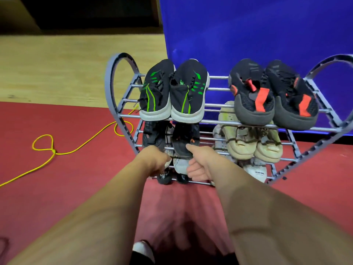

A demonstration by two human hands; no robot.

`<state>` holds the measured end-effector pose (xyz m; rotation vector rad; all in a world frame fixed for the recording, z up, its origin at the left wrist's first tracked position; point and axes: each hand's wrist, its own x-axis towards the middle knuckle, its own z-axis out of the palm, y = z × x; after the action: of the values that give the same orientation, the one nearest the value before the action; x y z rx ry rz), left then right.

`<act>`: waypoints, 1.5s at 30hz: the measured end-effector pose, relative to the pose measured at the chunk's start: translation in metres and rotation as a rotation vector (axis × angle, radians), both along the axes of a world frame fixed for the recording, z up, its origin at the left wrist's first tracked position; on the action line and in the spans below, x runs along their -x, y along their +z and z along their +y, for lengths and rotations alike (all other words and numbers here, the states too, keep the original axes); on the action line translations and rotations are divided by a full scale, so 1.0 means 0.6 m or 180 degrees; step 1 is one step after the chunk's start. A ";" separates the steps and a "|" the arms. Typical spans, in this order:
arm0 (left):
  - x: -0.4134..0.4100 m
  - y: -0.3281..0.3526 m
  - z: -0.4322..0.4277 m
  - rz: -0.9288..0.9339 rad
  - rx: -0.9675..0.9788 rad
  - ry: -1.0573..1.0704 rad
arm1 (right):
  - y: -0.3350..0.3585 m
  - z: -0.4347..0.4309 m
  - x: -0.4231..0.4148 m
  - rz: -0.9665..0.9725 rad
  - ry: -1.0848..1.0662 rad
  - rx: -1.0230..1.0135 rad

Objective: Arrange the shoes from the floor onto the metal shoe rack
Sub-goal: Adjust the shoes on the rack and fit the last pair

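Both hands at the lowest tier of the metal shoe rack (215, 122).
The right hand (200, 163) curls its fingers round a pale grey shoe (180, 166) with a black end, thumb raised; the left hand (155, 161) meets the neighbouring shoe (164, 176), fingers hidden, grip unclear.

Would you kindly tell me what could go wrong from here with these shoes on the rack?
The black-and-red pair overhangs the top front bar of the metal shoe rack; a jolt might tip it off. The left hand and right hand, at a light grey shoe, crowd the black shoe on the middle tier and could drag it out. The yellow cord looped by the rack might snag a foot.
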<state>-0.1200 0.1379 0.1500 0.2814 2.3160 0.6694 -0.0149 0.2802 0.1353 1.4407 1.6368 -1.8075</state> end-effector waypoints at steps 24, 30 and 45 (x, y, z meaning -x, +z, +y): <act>0.034 -0.044 -0.014 0.0687 -0.0969 0.0832 | -0.017 0.007 0.012 0.0140 -0.0402 0.0473; 0.027 -0.044 -0.006 0.0697 -0.0910 0.0854 | -0.019 0.006 0.012 0.0171 -0.0393 0.0458; 0.030 -0.034 -0.001 0.0484 -0.0755 0.0784 | -0.008 0.029 -0.003 0.0189 -0.0300 0.0382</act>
<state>-0.1378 0.1371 0.1296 0.1594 2.4401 1.0827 -0.0129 0.2978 0.1303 1.4464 1.4824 -1.9819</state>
